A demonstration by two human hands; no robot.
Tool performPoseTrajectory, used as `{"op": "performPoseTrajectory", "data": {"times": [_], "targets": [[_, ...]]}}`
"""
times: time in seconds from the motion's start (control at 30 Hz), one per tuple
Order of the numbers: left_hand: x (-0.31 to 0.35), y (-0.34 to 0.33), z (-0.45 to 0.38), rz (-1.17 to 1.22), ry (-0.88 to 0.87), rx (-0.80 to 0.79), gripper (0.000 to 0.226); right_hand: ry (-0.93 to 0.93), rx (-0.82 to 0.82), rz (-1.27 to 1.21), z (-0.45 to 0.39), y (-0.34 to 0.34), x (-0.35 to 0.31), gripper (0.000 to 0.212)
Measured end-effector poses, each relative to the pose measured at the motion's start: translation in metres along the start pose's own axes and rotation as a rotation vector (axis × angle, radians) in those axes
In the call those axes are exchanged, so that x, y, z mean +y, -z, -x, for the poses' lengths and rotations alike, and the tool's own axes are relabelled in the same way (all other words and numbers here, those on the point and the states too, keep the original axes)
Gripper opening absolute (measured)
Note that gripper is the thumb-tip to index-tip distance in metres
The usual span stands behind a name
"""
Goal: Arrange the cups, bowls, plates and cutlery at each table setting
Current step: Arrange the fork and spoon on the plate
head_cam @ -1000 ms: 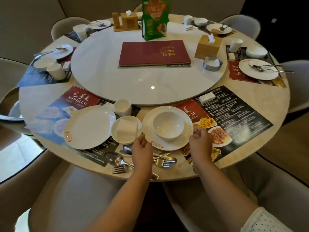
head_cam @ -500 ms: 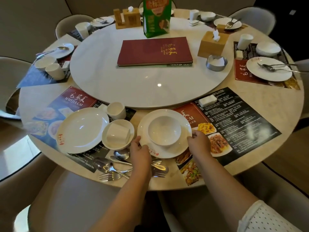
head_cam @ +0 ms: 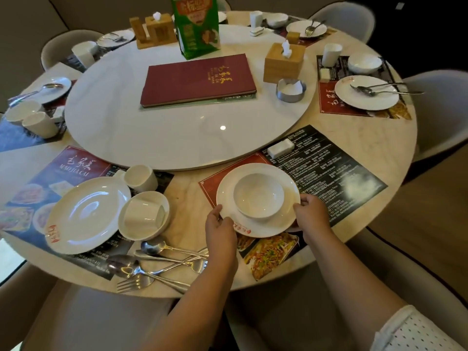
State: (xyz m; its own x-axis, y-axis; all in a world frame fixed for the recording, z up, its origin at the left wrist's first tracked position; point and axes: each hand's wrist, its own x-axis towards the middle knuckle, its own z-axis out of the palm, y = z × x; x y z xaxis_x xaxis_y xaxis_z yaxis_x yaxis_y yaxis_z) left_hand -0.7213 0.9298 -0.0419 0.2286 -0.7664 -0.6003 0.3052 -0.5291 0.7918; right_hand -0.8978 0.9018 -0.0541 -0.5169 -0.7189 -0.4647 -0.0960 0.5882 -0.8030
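1. The plate point(head_cam: 258, 225), round with no long axis, sits at 6 o'clock on the table point(head_cam: 354, 138), red logo toward the person, a bowl point(head_cam: 258, 195) upright on it.
2. The left hand point(head_cam: 219, 230) and right hand point(head_cam: 312, 214) pinch its rim at 8 and 4 o'clock, fingers curled.
3. The placemat point(head_cam: 329, 173) below is partly covered.
4. Cutlery point(head_cam: 157, 262) at 7 o'clock is partly hidden by the left arm.

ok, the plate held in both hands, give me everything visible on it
The round white glossy plate, ceramic by the look, has a wide flat rim with a small red printed mark at its near edge. A small white bowl sits upright in its centre, empty. The left hand grips the near-left rim, the right hand the right rim. It lies roughly level over the dark printed paper placemat at the near right setting; whether it rests on it or is lifted cannot be told.
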Motion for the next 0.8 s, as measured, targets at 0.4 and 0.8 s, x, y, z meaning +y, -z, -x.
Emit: {"op": "performPoseTrajectory", "data": {"times": [0.4,0.8], "targets": [[-0.003,-0.008,0.007,-0.212,-0.12,0.011,0.055,0.096,0.012,0.137,0.004,0.01,-0.003,0.025],[0.02,-0.032,-0.016,-0.444,-0.226,-0.007,0.043,0.265,-0.093,0.267,0.018,-0.001,-0.02,0.039]]}}
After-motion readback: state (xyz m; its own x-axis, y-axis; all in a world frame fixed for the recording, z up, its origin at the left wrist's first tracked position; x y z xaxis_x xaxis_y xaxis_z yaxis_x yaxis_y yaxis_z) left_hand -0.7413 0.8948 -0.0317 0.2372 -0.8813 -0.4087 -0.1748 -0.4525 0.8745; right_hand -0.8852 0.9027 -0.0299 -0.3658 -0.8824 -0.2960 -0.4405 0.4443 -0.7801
